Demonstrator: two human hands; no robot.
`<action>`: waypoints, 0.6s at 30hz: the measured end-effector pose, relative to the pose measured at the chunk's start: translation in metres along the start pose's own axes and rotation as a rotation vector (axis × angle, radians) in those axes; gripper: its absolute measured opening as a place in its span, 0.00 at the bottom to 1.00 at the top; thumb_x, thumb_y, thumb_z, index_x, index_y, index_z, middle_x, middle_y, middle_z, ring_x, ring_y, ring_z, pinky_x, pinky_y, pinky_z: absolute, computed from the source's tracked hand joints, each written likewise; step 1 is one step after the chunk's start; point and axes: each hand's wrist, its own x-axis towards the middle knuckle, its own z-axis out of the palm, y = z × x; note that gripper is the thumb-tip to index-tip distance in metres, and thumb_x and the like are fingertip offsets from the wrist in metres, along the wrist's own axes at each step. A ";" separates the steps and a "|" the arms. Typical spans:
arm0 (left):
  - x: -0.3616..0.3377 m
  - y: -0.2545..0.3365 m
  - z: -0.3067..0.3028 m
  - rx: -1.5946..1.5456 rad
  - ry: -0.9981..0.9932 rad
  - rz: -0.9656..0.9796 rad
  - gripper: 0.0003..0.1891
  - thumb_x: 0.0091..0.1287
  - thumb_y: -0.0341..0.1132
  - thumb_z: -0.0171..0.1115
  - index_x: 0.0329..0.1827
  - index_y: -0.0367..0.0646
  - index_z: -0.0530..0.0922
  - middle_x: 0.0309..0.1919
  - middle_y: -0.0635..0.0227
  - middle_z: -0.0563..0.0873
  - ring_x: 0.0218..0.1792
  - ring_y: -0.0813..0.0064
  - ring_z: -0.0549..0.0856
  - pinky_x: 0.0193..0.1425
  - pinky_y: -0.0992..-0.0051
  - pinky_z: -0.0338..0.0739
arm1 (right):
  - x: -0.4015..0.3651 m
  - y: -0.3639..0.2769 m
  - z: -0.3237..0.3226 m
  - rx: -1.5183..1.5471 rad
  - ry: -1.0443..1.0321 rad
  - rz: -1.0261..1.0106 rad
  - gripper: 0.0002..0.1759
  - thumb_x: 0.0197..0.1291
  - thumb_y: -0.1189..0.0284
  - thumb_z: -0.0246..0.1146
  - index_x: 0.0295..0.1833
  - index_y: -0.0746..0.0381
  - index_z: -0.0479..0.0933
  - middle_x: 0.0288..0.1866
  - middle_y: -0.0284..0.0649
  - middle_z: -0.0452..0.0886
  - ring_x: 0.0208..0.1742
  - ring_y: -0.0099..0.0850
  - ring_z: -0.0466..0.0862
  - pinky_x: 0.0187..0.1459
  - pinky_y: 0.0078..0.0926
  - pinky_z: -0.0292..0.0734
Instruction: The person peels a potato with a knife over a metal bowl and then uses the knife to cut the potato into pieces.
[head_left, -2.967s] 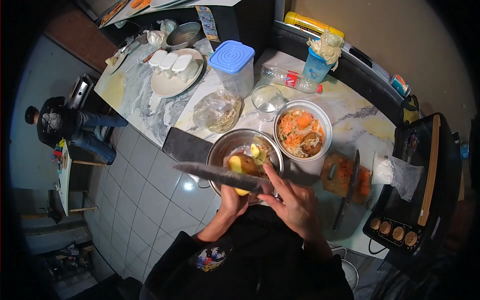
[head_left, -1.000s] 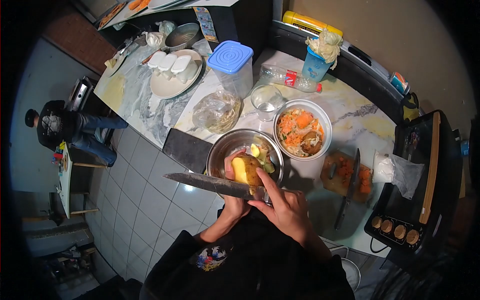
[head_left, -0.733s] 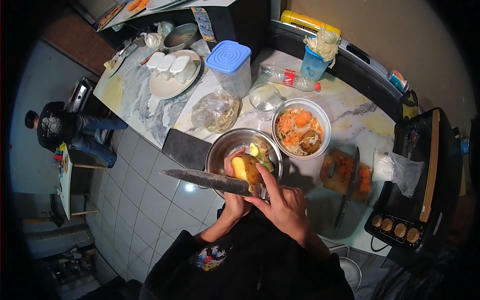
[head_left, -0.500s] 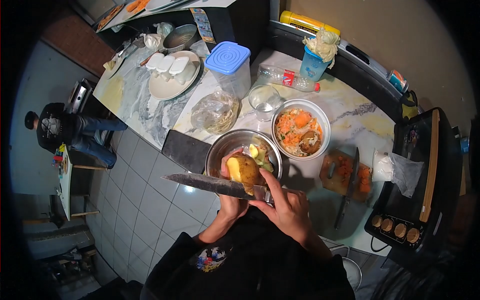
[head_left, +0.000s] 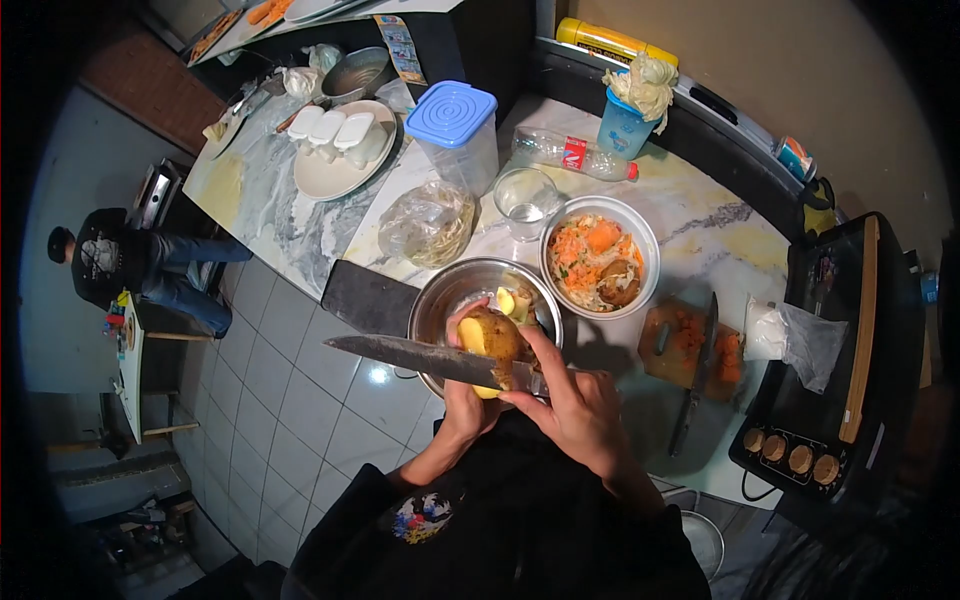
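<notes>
My left hand (head_left: 465,405) is closed around a partly peeled potato (head_left: 497,335), whose yellow flesh shows on one side and brown skin on the other. My right hand (head_left: 575,405) grips a large kitchen knife (head_left: 415,357) near its handle, the blade lying across the potato and pointing left. A strip of peel hangs at the blade. Under both hands is a metal bowl (head_left: 424,290) with peelings in it, partly hidden by the potato and hands. Beside it, a white bowl (head_left: 655,255) holds shredded carrot, other shreds and a brown potato.
A cutting board (head_left: 660,368) with carrot pieces and a second knife (head_left: 697,385) lies right, near a black oven (head_left: 800,400). Behind stand a glass (head_left: 526,205), a plastic bag (head_left: 428,225), a blue-lidded container (head_left: 455,135) and a bottle (head_left: 570,153). Another person (head_left: 140,260) stands far left.
The knife has shifted slightly down over the potato, and more yellow flesh shows below the blade. Both hands keep their hold.
</notes>
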 end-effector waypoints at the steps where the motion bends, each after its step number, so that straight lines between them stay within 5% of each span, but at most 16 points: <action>1: 0.001 0.000 0.000 0.059 0.008 0.030 0.27 0.75 0.50 0.43 0.68 0.40 0.62 0.58 0.60 0.72 0.60 0.67 0.74 0.66 0.66 0.69 | 0.001 0.000 0.000 0.000 -0.001 0.003 0.41 0.56 0.54 0.69 0.71 0.62 0.64 0.18 0.39 0.80 0.16 0.36 0.81 0.21 0.32 0.76; 6: 0.000 -0.004 -0.002 0.235 -0.054 0.098 0.27 0.73 0.48 0.44 0.69 0.40 0.62 0.58 0.61 0.72 0.60 0.68 0.73 0.65 0.69 0.68 | 0.007 -0.002 0.004 -0.016 -0.019 -0.003 0.41 0.56 0.53 0.69 0.70 0.61 0.65 0.22 0.38 0.82 0.17 0.34 0.82 0.22 0.31 0.77; 11: 0.005 0.008 -0.002 -0.125 -0.022 -0.052 0.27 0.76 0.50 0.40 0.69 0.39 0.62 0.58 0.61 0.73 0.60 0.70 0.74 0.66 0.68 0.68 | 0.005 -0.001 -0.002 -0.010 -0.017 0.011 0.40 0.56 0.53 0.69 0.70 0.61 0.66 0.25 0.38 0.83 0.18 0.32 0.82 0.22 0.29 0.76; 13: 0.006 0.009 -0.007 0.001 -0.082 0.012 0.27 0.77 0.51 0.40 0.69 0.39 0.61 0.58 0.62 0.73 0.59 0.71 0.75 0.65 0.68 0.69 | 0.005 0.002 -0.004 0.030 0.011 0.006 0.40 0.56 0.54 0.70 0.69 0.60 0.67 0.25 0.37 0.83 0.18 0.31 0.82 0.22 0.29 0.76; 18: 0.005 -0.008 -0.018 -0.236 -0.067 -0.049 0.24 0.75 0.47 0.50 0.67 0.42 0.60 0.57 0.61 0.73 0.58 0.70 0.76 0.63 0.70 0.72 | 0.009 0.006 -0.006 -0.074 0.001 -0.068 0.39 0.54 0.56 0.71 0.69 0.59 0.68 0.25 0.35 0.81 0.21 0.31 0.83 0.23 0.28 0.76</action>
